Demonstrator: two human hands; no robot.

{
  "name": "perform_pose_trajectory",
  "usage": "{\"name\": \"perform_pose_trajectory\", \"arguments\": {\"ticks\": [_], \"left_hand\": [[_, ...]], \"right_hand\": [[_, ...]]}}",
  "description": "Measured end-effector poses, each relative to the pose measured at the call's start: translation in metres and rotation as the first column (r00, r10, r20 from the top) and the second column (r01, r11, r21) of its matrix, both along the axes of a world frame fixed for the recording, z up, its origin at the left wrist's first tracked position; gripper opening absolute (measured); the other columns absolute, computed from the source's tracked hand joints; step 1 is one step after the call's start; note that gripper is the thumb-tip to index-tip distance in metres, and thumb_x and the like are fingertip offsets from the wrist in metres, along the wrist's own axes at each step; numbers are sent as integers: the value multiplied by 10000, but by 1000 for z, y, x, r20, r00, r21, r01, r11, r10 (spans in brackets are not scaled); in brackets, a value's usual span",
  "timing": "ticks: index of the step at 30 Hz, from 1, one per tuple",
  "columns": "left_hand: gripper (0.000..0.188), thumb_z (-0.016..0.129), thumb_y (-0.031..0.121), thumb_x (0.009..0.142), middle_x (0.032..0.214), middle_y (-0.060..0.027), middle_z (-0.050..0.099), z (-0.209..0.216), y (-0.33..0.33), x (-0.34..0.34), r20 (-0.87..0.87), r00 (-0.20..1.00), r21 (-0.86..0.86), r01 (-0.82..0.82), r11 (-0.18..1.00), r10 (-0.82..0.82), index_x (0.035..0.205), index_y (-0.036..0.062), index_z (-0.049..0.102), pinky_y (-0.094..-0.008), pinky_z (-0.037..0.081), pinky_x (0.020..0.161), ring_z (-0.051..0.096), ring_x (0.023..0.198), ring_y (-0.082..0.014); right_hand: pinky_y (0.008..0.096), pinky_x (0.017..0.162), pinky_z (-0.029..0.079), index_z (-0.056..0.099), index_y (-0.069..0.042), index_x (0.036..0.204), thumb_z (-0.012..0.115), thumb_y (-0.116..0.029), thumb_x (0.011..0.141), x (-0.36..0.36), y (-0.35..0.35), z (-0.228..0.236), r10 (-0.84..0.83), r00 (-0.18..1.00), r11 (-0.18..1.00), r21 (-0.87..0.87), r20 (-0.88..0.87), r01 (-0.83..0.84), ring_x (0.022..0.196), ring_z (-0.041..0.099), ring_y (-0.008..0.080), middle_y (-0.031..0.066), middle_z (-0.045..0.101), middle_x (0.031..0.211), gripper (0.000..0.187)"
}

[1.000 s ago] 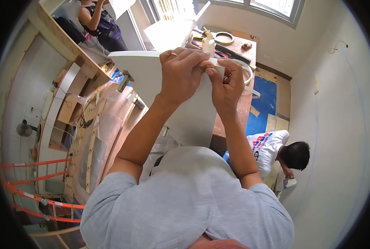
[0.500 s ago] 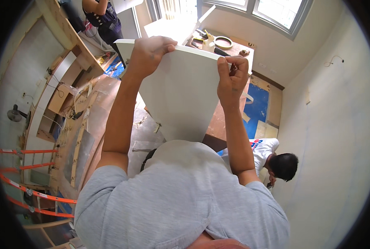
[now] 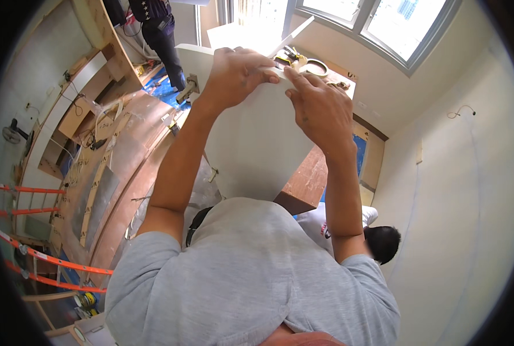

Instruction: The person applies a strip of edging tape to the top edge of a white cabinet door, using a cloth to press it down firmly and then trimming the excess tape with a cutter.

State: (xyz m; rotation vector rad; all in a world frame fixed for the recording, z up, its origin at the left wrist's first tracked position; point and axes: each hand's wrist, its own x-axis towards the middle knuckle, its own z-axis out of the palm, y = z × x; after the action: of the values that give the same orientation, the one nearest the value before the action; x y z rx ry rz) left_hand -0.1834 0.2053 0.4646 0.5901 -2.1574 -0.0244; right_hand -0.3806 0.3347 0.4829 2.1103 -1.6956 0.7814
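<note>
A large white panel (image 3: 251,135) stands upright in front of me, with metal fittings like cabinet hinges (image 3: 189,90) along its left side. My left hand (image 3: 239,78) is closed over the panel's top edge, its thumb on the near face. Close beside it, my right hand (image 3: 320,106) bends over the same edge, its fingertips pressed there near the left hand's fingers. Whether a small piece lies under those right fingertips I cannot make out. The panel's far face is hidden.
Behind the panel is a workbench (image 3: 306,181) with a tape roll (image 3: 316,67) and tools. A co-worker in white (image 3: 378,239) bends low at right; another person (image 3: 156,34) stands far left. Orange ladder rails (image 3: 55,260) and wooden boards (image 3: 124,167) lie left.
My right hand has moved left along the top edge, closer to my left hand, and turned over it. The view has shifted, and the hinge-like fitting at left has come into sight.
</note>
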Motion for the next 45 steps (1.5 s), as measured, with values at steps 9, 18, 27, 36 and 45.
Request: {"name": "perform_pose_trajectory", "arguments": {"ticks": [9, 18, 27, 36, 45], "left_hand": [[288, 733, 35, 920, 1071, -138, 796, 21, -29, 30, 54, 966, 283, 226, 932, -251, 1203, 60, 784, -334, 585, 897, 772, 972, -201], [312, 716, 116, 972, 1319, -145, 734, 23, -33, 53, -106, 967, 497, 254, 830, -232, 1264, 6, 740, -376, 552, 1039, 717, 1168, -239], [197, 710, 289, 975, 979, -69, 772, 10, -5, 19, 29, 999, 159, 10, 987, -15, 1056, 119, 768, -468, 428, 981, 684, 996, -274], [183, 714, 301, 984, 1010, -80, 733, 39, 1, 12, 328, 941, 391, -216, 895, 84, 1056, 133, 719, -468, 440, 956, 683, 1028, -303], [113, 737, 49, 934, 1034, -123, 732, -2, -6, 22, -233, 938, -27, 260, 965, -259, 1041, 21, 762, -375, 580, 838, 734, 924, -305]], "right_hand": [[415, 815, 574, 710, -231, 1329, 703, -261, 986, -10, -5, -8, 32, 999, 996, -88, -2, -32, 936, 768, 267, 16, 783, 1149, 344], [496, 866, 537, 708, -101, 1120, 572, -271, 1048, 11, -8, 37, -23, 1000, 974, 224, 16, 18, 955, 736, 358, 165, 767, 1017, 230], [543, 899, 507, 685, -48, 1070, 520, -245, 1061, 29, -28, 24, -109, 988, 960, 269, 112, 75, 1019, 704, 416, 217, 743, 1052, 257], [529, 901, 513, 739, -69, 1092, 546, -218, 1013, 30, -31, 32, -106, 984, 938, 343, 144, 51, 1029, 705, 402, 199, 752, 1048, 256], [517, 890, 519, 739, -101, 1183, 513, -319, 1047, 28, -33, 33, -124, 965, 953, 300, 229, 51, 1028, 722, 391, 190, 772, 1035, 343]]}}
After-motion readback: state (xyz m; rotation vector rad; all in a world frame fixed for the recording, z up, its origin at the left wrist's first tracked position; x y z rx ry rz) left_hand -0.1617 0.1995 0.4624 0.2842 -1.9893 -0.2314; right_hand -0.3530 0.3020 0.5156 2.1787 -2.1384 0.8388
